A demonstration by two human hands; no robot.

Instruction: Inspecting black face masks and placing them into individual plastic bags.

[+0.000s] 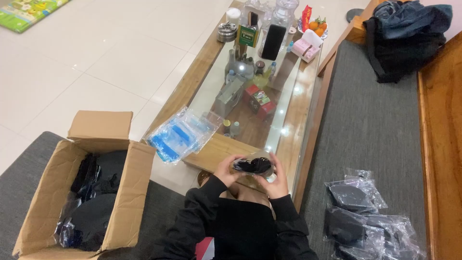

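Left hand (226,169) and right hand (276,180) both grip a clear bag (252,166) of dark stuff, pinching opposite ends, seemingly to steady it; box (82,192) sits left; more bags (370,216) right.

Even indoor light fills the room, with soft, faint shadows. Small bright glints dot the glass tabletop (269,110) and the clear plastic bags (370,212) on the grey cushion. Wide-angle distortion bends lines toward the edges. Fine detail is slightly soft; dark items lose texture.
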